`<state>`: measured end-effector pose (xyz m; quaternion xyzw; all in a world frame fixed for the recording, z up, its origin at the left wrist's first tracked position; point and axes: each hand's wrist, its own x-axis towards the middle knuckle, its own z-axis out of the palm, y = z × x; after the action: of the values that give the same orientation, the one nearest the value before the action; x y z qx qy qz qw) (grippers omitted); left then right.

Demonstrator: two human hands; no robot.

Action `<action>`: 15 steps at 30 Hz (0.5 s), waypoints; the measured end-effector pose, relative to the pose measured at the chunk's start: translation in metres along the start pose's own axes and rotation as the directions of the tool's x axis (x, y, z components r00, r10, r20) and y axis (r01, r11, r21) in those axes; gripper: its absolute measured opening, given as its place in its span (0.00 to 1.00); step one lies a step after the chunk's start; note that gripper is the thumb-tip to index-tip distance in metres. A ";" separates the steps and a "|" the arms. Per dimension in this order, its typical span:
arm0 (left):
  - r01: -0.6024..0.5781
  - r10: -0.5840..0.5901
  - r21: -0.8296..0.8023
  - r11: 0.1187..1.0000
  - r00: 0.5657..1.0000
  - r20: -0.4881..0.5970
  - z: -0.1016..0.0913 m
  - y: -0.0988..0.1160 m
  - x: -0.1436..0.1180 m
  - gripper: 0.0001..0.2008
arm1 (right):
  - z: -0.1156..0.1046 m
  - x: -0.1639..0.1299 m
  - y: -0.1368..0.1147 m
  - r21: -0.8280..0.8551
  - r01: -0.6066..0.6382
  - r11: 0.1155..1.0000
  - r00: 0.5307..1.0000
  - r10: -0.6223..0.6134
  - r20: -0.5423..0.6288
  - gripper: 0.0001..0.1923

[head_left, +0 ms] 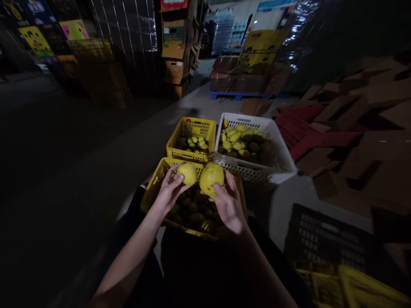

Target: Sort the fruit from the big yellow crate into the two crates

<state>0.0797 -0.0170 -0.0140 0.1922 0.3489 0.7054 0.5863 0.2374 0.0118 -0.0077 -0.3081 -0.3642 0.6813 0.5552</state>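
My left hand (171,187) holds a small yellow fruit (188,173) by its fingertips. My right hand (228,204) grips a larger yellow fruit (211,178) beside it. Both fruits hover over the near yellow crate (154,185), which holds several dark green and yellow fruits. Beyond it stand a smaller yellow crate (192,127) with several fruits and a white crate (278,149) filled with yellow-green fruits.
Flattened cardboard and red sheets (340,128) lie on the floor at right. A black crate (327,239) and yellow crates (356,288) sit at lower right. Stacked boxes (175,51) and a pallet of cartons (244,77) stand behind. The left side is dark.
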 end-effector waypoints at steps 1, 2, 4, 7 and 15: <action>0.033 -0.033 -0.041 0.999 0.999 0.006 -0.001 0.002 0.000 0.14 | 0.000 0.000 -0.001 0.069 -0.068 0.995 0.998 0.066 0.022 0.25; 0.064 -0.064 -0.072 0.995 0.998 0.007 -0.001 0.003 0.000 0.12 | 0.000 0.000 -0.003 0.121 -0.135 0.983 0.990 0.131 0.042 0.23; 0.128 -0.129 -0.122 0.984 0.992 -0.003 -0.001 0.005 0.001 0.09 | -0.001 0.001 -0.004 0.171 -0.255 0.952 0.967 0.247 0.066 0.19; 0.208 -0.212 -0.159 0.965 0.977 -0.006 0.000 0.008 0.001 0.12 | -0.002 0.003 -0.002 0.156 -0.360 0.920 0.933 0.352 0.076 0.17; 0.257 -0.237 -0.175 0.951 0.963 0.124 0.000 0.006 0.004 0.14 | 0.000 0.009 0.003 0.263 -0.421 0.868 0.897 0.441 -0.022 0.10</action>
<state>0.0748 -0.0137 -0.0103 0.1260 0.2712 0.6457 0.7026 0.2346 0.0202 -0.0102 -0.3362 -0.1741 0.8154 0.4379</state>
